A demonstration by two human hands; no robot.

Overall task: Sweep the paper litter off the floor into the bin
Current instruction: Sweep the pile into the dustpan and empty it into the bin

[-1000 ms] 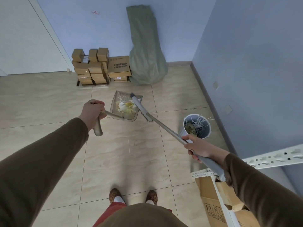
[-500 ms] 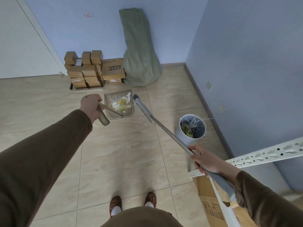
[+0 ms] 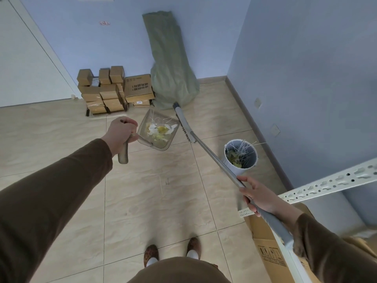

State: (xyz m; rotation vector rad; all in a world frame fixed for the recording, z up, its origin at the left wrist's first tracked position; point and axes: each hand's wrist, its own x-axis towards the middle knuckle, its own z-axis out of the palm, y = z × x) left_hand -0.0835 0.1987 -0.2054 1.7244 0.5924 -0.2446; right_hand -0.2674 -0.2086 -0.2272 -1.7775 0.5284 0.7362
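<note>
left hand (image 3: 120,133) gripping dustpan (image 3: 158,130) handle – paper litter (image 3: 161,129) lying inside | right hand (image 3: 258,196) gripping broom (image 3: 204,146) shaft | bin (image 3: 240,157) standing near wall (partly filled)

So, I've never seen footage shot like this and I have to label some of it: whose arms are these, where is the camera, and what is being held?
There is no machine here. The camera sits on a person's head and looks forward and down, so you see their own two arms and feet. The left hand has its grip on the handle of a dustpan, which holds white and yellow paper litter. The right hand holds the long grey handle of a broom, whose head is beside the pan. A white bin, already holding scraps, stands on the tiled floor near the wall. Cardboard boxes and a green sack stand at the back.
</note>
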